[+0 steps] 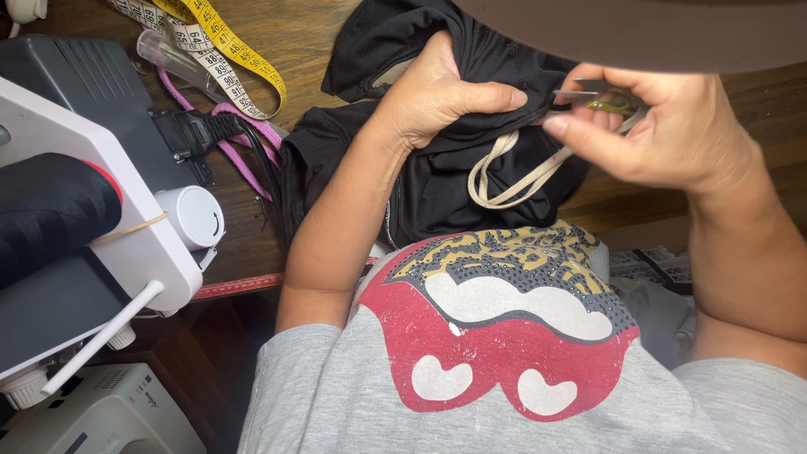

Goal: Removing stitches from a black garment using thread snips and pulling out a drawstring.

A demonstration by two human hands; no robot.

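A black garment [437, 181] lies bunched on the wooden table [303, 42] in front of me. My left hand [437, 92] grips a fold of its fabric near the top. My right hand [664, 126] holds small metal snips [593, 99] with a yellow-green grip, their tip pointing at the fabric next to my left thumb. A beige elastic band [513, 172] loops down from under my right hand across the garment.
A white sewing machine [92, 193] with a black thread cone [50, 210] stands at the left. Yellow and white measuring tapes [227, 59], a pink cord [239, 160] and a black plug [189, 134] lie behind it. My grey printed shirt [504, 336] fills the foreground.
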